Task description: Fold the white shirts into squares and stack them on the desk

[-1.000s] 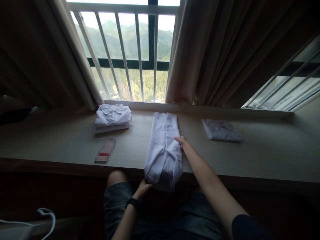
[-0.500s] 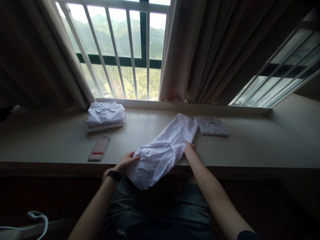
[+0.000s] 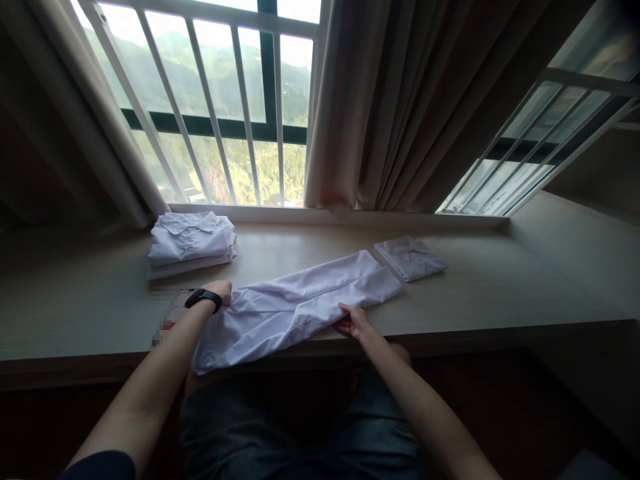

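Observation:
A long, loosely folded white shirt (image 3: pixel 300 300) lies slantwise over the wooden ledge, its left end hanging past the front edge above my lap. At its upper left edge, my left hand (image 3: pixel 219 291) is closed on the cloth, with a dark band on the wrist. My right hand (image 3: pixel 353 321) pinches the near edge right of the middle, thumb on top and fingers partly under the fabric. Just beyond the far right end lies a neatly folded shirt (image 3: pixel 413 258). A stack of folded white shirts (image 3: pixel 193 241) sits at the back left.
A partly blurred flat object (image 3: pixel 175 313), phone-like in shape, lies left of my left hand, partly behind the forearm. The ledge (image 3: pixel 480 293) runs beneath a barred window (image 3: pixel 225 133). A curtain (image 3: pixel 345 133) hangs down behind it.
The shirt has swung flatter and shifted left, its far end now apart from the folded shirt. My left hand has moved left and up; my right hand has slid left and nearer. The view has turned slightly.

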Tool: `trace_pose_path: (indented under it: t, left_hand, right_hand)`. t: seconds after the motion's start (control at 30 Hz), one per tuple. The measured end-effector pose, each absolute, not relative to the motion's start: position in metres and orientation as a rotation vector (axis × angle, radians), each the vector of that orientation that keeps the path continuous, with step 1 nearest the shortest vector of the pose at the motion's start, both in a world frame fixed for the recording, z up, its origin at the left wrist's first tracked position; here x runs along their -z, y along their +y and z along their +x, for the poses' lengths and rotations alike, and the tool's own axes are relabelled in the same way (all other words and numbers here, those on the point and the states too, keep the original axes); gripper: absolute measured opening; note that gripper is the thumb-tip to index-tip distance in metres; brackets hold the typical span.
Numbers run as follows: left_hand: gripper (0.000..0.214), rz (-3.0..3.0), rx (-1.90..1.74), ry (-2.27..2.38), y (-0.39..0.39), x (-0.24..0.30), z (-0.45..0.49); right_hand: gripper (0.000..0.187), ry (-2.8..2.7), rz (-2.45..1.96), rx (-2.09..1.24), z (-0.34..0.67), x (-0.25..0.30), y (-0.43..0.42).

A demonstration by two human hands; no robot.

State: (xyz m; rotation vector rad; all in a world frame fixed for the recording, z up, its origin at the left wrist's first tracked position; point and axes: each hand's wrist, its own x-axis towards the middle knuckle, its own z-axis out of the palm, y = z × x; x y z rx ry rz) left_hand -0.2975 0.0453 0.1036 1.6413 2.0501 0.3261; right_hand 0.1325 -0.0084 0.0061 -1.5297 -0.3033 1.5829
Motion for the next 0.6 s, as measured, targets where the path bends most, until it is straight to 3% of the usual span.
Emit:
trace_pose_path:
  t: [0.13,0.27,0.43,0.6]
  left_hand:
    - [0.021,1.798,0.128,2.138,0.044,-0.097,-0.305]
    - [0.026,1.984,0.281,2.158,0.053,-0.093,-0.294]
    - [0.027,2.22,0.268,2.125,0.085,-0.094,-0.261]
    - [0.035,2.503,0.006,2.043,0.116,-0.101,-0.212]
  right_hand:
    - [0.031,-0.139,-1.547,-1.377,0.178,-0.012,0.021]
    - [0.03,-0.06,-1.551,-1.225,0.215,-0.009,0.022]
    - [0.023,0.013,-1.548,-1.128,0.236,0.0,-0.034]
    - [0.018,-0.064,-1.654,-1.24,0.269,0.006,-0.093]
